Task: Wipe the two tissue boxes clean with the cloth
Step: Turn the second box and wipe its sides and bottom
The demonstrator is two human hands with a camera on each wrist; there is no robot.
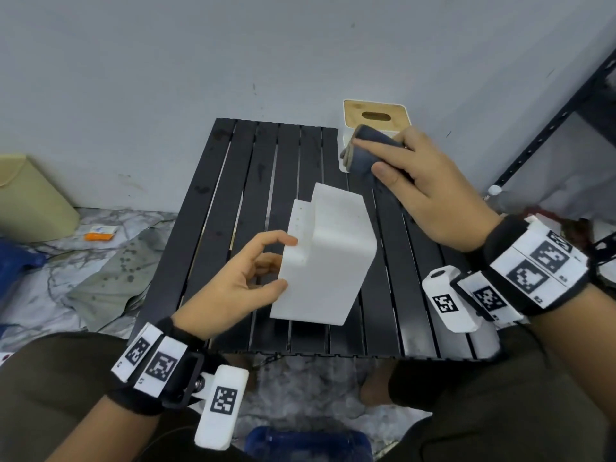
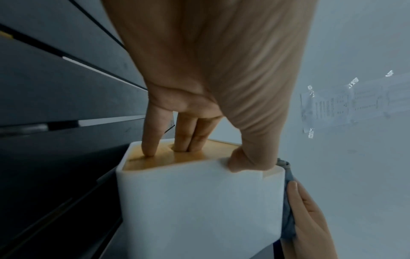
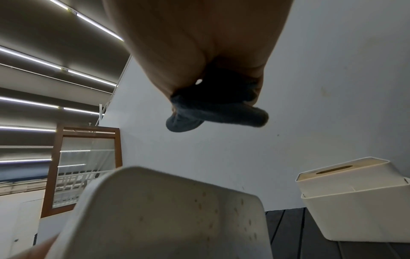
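Sideways, the near tissue box (image 1: 328, 258) lies gripped by the left hand (image 1: 233, 285), its long axis running front to back on the table (image 1: 213, 201), its lid facing left; the right hand (image 1: 430, 195) clutches the cloth (image 1: 366, 151).

The near box (image 1: 328, 258) was plain white with faint specks; the far box (image 1: 376, 115) was white with a tan wood-grain lid. The cloth (image 1: 368, 151) was dark grey-blue, the slatted table (image 1: 233, 201) black, the wall (image 1: 166, 61) pale grey, the wrist tags (image 1: 533, 265) black-and-white
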